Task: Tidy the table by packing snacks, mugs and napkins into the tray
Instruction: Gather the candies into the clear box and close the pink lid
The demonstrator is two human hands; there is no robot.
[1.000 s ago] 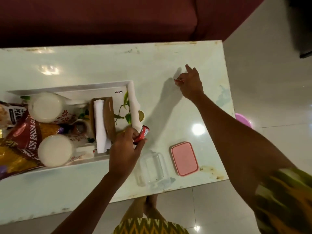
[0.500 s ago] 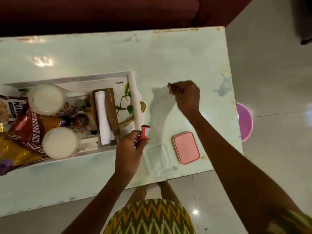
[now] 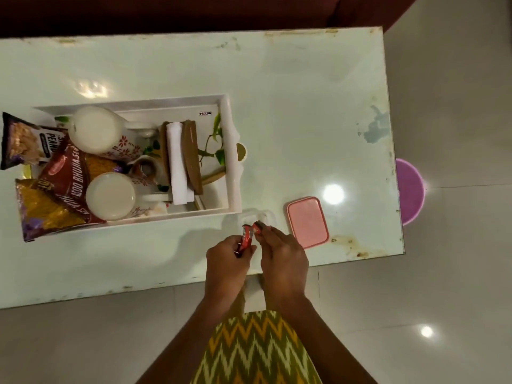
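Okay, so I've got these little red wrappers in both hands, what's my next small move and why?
Probably drop both into the clear container just beyond your fingers. The left hand pinches one red wrapper, the right hand another, both right above that open container, whose pink lid lies beside it.

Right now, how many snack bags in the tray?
3, all at the tray's left end: peanut bag farthest left, red bhujia bag in the middle, yellow-purple bag nearest. More may be hidden beneath them.
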